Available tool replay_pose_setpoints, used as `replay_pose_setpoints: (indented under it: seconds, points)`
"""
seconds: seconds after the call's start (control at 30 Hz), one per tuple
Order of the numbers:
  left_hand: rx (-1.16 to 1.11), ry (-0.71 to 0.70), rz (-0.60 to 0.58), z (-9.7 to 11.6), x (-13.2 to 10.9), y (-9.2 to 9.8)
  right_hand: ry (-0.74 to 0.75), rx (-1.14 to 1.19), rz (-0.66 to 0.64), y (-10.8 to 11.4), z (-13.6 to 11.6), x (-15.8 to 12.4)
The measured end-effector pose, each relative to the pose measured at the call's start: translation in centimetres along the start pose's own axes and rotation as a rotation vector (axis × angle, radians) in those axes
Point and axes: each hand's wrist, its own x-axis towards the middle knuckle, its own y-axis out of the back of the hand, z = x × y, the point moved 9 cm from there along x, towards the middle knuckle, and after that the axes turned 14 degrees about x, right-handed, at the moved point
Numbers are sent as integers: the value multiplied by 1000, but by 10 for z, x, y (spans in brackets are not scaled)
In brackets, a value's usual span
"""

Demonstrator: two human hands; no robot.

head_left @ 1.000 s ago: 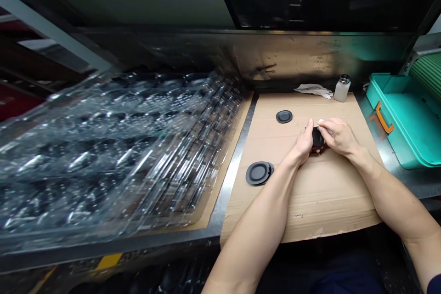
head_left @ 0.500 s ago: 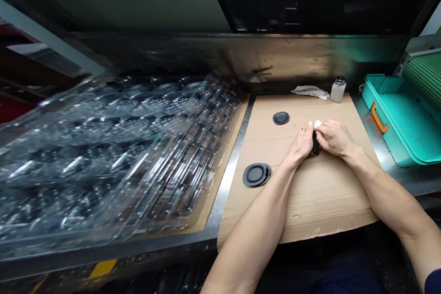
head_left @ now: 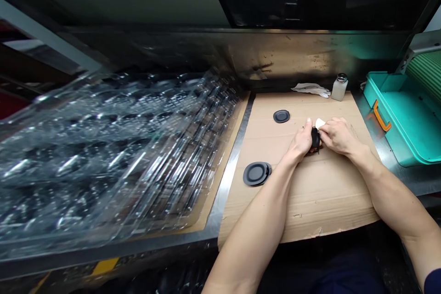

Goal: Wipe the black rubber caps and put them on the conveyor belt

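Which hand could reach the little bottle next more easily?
Probably the right hand: it is nearer the bottle, though it seems to pinch a small white piece. The left hand is farther away, holding the black part.

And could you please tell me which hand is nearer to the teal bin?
The right hand: it is left of the teal bin, not touching it. The left hand, holding a black part, is farther left, beyond the right one.
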Motion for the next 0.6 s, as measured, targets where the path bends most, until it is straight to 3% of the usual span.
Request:
replay_pose_setpoints:
  seconds: [0.17,0.37,0.47,0.6]
  points:
    - [343,-72,32,13,-3,3,51,-55,19,0,-5,0]
    - [474,-178,29,25,-9,0,15,-33,-9,-1,-3,1]
    - [493,-179,13,25,-10,-2,-52,-31,-42,-2,1,0]
    - [491,-186,29,25,-10,-1,-23,-26,-1,2,-4,0]
